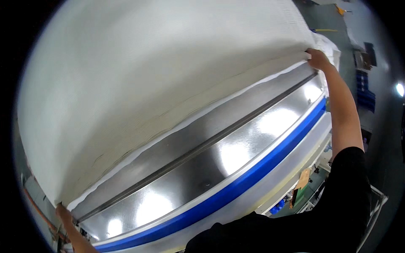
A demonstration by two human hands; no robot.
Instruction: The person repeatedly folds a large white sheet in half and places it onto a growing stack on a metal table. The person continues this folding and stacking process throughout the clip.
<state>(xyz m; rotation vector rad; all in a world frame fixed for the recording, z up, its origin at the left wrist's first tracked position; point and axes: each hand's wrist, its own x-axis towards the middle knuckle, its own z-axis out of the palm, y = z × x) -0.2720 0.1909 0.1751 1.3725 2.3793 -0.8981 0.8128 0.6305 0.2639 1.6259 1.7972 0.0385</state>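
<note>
Head view. A large white sheet (160,59) covers most of the upper and left part of the view, lying over the far side of a shiny metal table (187,175). Its near edge runs in a slanting, slightly wavy line from lower left to upper right, with fine creases just behind it and a brighter white border along it.

The left hand (64,214) is at the near left corner of the sheet and grips it; its fingertips are largely hidden. The right hand (319,60) is at the near right corner, fingers closed on the sheet. The two hands are well apart, arms spread wide. The right arm wears a short black sleeve (348,177).

Between the sheet and the person, bare metal shows, crossed by a dark strip (185,157) roughly parallel to the sheet's edge. Bright patches of reflected light lie on the metal. A blue band (249,182) follows the table's near side, bordered by paler strips.

Below the table's near side, at right, are a brown tag (303,179) and a small blue item (277,206), its kind unclear. Beyond the right arm stands a blue stack (365,92), too small to identify.
</note>
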